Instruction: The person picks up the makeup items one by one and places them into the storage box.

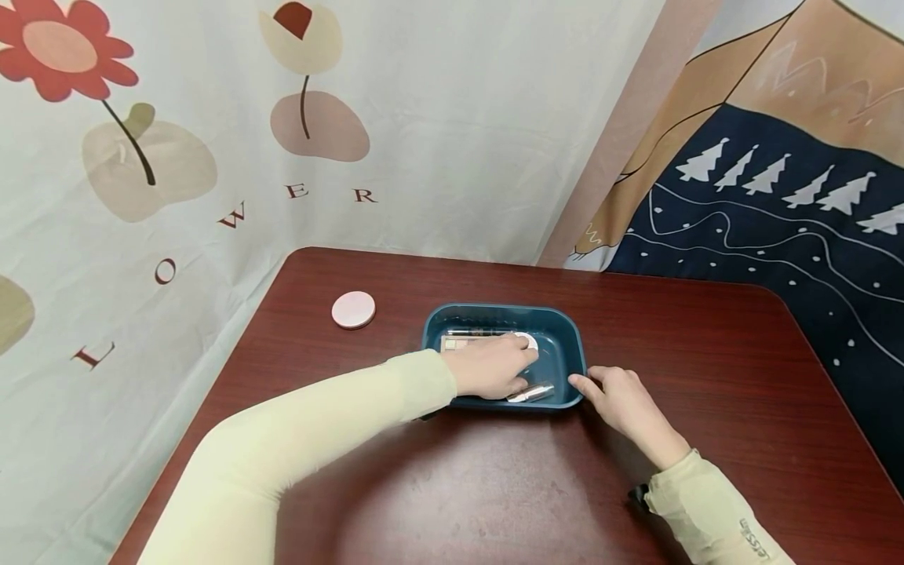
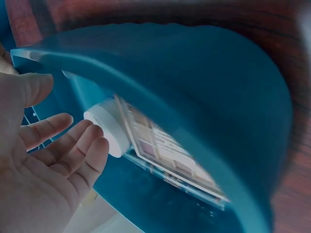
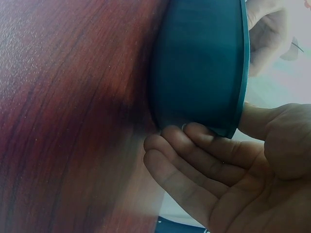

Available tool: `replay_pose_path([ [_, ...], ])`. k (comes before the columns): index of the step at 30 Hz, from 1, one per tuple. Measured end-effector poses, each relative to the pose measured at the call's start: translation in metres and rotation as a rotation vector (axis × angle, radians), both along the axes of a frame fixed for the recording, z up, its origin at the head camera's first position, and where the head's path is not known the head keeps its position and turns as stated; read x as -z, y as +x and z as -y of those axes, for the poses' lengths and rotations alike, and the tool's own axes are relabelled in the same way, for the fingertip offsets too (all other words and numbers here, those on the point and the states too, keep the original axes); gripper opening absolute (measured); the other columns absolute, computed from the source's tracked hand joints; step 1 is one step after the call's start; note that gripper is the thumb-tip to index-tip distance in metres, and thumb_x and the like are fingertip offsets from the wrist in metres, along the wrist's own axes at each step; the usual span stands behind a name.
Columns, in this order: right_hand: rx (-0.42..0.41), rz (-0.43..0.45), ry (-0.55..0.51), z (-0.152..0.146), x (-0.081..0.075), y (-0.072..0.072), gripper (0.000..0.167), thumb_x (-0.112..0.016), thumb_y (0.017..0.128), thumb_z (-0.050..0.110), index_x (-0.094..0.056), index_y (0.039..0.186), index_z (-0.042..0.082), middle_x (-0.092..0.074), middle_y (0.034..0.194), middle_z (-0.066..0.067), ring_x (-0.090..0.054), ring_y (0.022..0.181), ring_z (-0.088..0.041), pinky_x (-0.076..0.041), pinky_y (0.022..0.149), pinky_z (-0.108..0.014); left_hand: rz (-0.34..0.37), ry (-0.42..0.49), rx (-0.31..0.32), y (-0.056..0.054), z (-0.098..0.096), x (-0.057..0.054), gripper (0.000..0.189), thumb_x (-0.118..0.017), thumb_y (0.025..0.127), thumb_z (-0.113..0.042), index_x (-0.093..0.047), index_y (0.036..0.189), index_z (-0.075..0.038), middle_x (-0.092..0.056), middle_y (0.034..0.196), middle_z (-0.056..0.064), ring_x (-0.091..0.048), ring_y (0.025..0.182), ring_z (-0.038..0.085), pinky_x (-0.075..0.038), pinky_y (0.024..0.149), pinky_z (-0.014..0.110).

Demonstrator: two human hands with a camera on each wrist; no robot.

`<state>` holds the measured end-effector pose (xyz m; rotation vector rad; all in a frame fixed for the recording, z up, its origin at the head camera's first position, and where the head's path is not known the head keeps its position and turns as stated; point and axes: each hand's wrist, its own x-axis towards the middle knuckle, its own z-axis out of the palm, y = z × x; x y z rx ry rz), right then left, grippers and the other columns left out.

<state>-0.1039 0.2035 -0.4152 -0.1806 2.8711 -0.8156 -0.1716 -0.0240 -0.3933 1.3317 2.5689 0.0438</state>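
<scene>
A dark blue plastic bin [image 1: 560, 357] sits on the table. My left hand [image 1: 490, 366] reaches into it from the left; its fingers are loosely bent. In the left wrist view, the fingertips are at a white round container [image 2: 109, 127], the thumb well apart; whether they touch it I cannot tell. Beside that container lies a makeup palette [image 2: 170, 154] with a gridded lid, and along it a slim dark tube [image 2: 177, 180]. Silvery clear tubes [image 1: 531, 392] lie at the bin's near side. My right hand [image 1: 628, 400] grips the bin's right end, thumb at the rim and fingers outside.
A pale pink round disc [image 1: 353, 309] lies on the reddish-brown table [image 1: 452, 486], left of the bin. Behind the table hang a flower-printed curtain [image 1: 452, 141] and a dark blue cloth [image 1: 763, 227] with white trees.
</scene>
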Motion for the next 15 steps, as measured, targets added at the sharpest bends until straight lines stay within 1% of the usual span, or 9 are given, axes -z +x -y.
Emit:
replay_pose_path([
  [3, 0.0, -0.004, 0.005, 0.0, 0.0, 0.0, 0.031, -0.063, 0.104, 0.027, -0.065, 0.08, 0.007, -0.046, 0.06, 0.002, -0.047, 0.061, -0.015, -0.041, 0.06, -0.031, -0.012, 0.012, -0.005, -0.002, 0.005, 0.002, 0.042, -0.063, 0.103, -0.033, -0.06, 0.139, -0.01, -0.061, 0.134, 0.007, -0.058, 0.123, 0.019, -0.047, 0.108, 0.032],
  [9, 0.004, -0.012, 0.005, 0.0, 0.0, 0.0, 0.033, -0.064, 0.104, 0.027, -0.062, 0.077, 0.009, -0.044, 0.06, 0.003, -0.046, 0.061, -0.015, -0.04, 0.06, -0.031, -0.031, 0.024, -0.002, -0.003, 0.013, 0.001, 0.045, -0.064, 0.102, -0.036, -0.061, 0.139, -0.011, -0.061, 0.135, 0.006, -0.057, 0.122, 0.021, -0.049, 0.106, 0.036],
  [15, 0.002, -0.007, 0.011, 0.0, 0.0, 0.0, 0.033, -0.063, 0.104, 0.026, -0.061, 0.076, 0.009, -0.044, 0.06, 0.002, -0.045, 0.061, -0.016, -0.04, 0.06, -0.031, -0.038, 0.042, 0.012, -0.004, 0.02, 0.002, 0.048, -0.064, 0.102, -0.039, -0.06, 0.14, -0.011, -0.062, 0.133, 0.005, -0.056, 0.12, 0.02, -0.048, 0.106, 0.034],
])
